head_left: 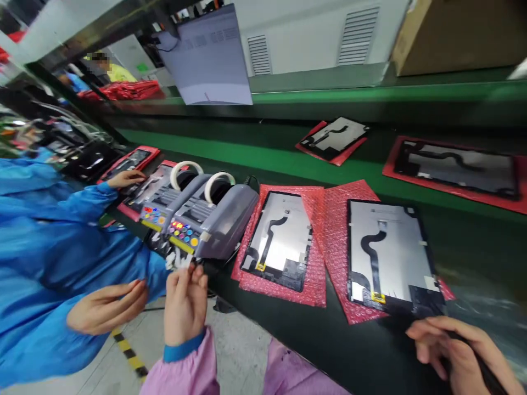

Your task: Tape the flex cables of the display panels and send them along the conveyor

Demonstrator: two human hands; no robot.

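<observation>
My left hand [187,302] reaches up to the front of a grey tape dispenser [230,214], its thumb and fingertips pinched together beside scraps of white tape [178,259]. What lies between the fingertips is too small to make out. At the lower right, my right hand [461,354] is curled around a dark slender tool [488,376], partly hidden by the fingers. It is nearest the lower right corner of a display panel [399,252], which lies back side up with a curved black flex cable on red bubble wrap [340,241]. Another display panel [284,236] lies left of it.
A co-worker in a blue smock [49,247] is at the left, one hand [111,307] close to mine. A second tape dispenser [177,189] adjoins the first. Further panels [335,137] lie behind on the green bench [280,159]. A cardboard box [461,38] sits on the shelf.
</observation>
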